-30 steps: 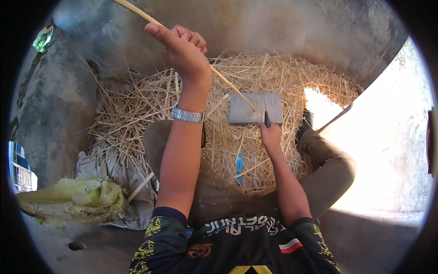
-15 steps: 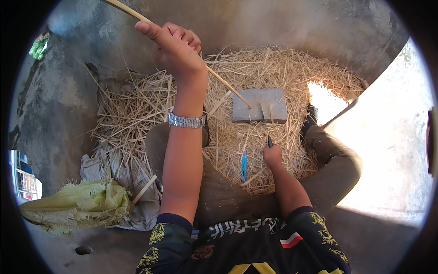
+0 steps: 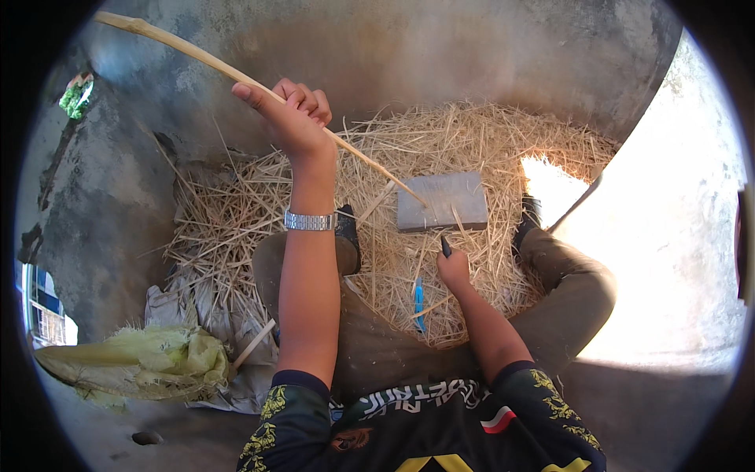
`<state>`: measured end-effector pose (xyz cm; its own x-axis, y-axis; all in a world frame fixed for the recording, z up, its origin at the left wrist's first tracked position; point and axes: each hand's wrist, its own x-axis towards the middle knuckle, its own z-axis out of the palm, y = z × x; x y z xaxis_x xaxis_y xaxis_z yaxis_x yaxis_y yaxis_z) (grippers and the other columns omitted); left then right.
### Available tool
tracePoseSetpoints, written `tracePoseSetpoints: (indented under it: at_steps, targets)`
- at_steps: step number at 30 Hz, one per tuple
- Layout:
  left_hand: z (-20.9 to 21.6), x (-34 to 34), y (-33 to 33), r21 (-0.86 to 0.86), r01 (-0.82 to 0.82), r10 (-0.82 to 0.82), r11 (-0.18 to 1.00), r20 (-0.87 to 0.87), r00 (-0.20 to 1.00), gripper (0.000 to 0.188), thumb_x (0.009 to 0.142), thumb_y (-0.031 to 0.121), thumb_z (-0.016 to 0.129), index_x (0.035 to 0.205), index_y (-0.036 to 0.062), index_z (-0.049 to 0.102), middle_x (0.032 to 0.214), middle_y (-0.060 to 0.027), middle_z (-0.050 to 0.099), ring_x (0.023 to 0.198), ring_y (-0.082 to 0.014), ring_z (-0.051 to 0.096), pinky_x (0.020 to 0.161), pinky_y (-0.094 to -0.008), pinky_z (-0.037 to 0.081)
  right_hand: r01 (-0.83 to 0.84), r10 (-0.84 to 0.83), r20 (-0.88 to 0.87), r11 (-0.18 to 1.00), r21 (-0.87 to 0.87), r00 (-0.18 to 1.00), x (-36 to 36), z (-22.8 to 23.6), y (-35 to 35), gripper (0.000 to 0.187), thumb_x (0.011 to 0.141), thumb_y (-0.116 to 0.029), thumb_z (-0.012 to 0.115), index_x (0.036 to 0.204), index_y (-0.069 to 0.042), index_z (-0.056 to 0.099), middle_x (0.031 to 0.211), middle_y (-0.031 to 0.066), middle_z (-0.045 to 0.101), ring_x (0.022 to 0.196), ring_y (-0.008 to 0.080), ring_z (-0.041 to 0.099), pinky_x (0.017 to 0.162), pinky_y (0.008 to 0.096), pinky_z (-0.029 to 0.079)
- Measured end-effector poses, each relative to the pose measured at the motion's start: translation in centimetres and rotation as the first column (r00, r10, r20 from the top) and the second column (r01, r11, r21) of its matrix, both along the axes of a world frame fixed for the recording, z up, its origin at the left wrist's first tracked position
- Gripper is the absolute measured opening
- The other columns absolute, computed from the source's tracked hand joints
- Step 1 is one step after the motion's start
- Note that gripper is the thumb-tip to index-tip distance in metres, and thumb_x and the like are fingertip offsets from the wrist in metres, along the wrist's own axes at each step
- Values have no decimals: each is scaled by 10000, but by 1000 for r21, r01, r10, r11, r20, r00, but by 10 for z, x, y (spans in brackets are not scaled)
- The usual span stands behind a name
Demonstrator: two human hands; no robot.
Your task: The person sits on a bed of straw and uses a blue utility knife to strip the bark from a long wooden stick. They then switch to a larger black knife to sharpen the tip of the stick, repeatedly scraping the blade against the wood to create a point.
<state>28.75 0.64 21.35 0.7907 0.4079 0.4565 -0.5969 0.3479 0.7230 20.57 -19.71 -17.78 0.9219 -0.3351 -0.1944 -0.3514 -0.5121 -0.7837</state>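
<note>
My left hand [image 3: 297, 122], raised at the upper left, is closed around a long pale wooden stick [image 3: 193, 53], its thumb lying along it. The stick slopes down to the right, and its lower end meets the top of a grey rectangular block [image 3: 456, 197]. Just in front of the block, my right hand [image 3: 454, 273] makes a fist around a dark-ended tool [image 3: 446, 247]. Only a short black part of that tool sticks out, so its kind is hidden. A slim blue object [image 3: 419, 305] lies on the straw close to my right hand.
Straw-like shavings [image 3: 236, 228] cover the floor around the block and between my bent legs [image 3: 562, 275]. A yellow-green woven sack [image 3: 149, 362] lies at the lower left. A curved concrete wall [image 3: 409, 63] rises behind. Bright sunlight falls on the right.
The view has shifted slightly. My left hand is a little lower and more of the stick's upper end shows. Of the thin slivers at the block's front, fewer are visible.
</note>
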Motion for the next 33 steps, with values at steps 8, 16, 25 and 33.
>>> tracePoseSetpoints:
  at_steps: [8, 16, 25, 33]
  targets:
    - [2, 4, 11, -23, -71, 71, 997, -11, 997, 740, 827, 886, 213, 638, 171, 193, 544, 27, 198, 417, -100, 221, 397, -241, 175, 33, -43, -96, 994, -103, 994, 13, 32, -8, 380, 760, -268, 638, 829, 103, 689, 768, 291, 675, 769, 425, 696, 732, 471, 541]
    - [-16, 7, 29, 2, -101, 101, 995, -12, 995, 776, 805, 905, 180, 610, 155, 226, 516, 21, 190, 419, -117, 217, 414, -242, 164, -24, -155, 585, 958, 287, 796, 17, 208, 21, 327, 911, -218, 620, 695, 21, 558, 540, 38, 462, 508, 114, 410, 502, 319, 361]
    - [-4, 2, 14, 10, -59, 59, 998, 5, 998, 763, 825, 889, 171, 620, 154, 187, 506, 13, 165, 435, -113, 176, 410, -250, 146, 6, -19, -286, 999, -44, 958, -22, -24, 1, 268, 832, -198, 635, 841, 70, 644, 691, 183, 643, 568, 273, 648, 530, 422, 492]
    - [-11, 6, 33, 7, -65, 65, 998, 23, 998, 765, 823, 891, 165, 617, 155, 198, 509, 16, 172, 438, -113, 197, 414, -249, 152, 9, -34, 227, 993, 114, 973, 21, 115, 4, 322, 823, -236, 642, 657, 29, 563, 532, 74, 520, 475, 207, 490, 483, 352, 390]
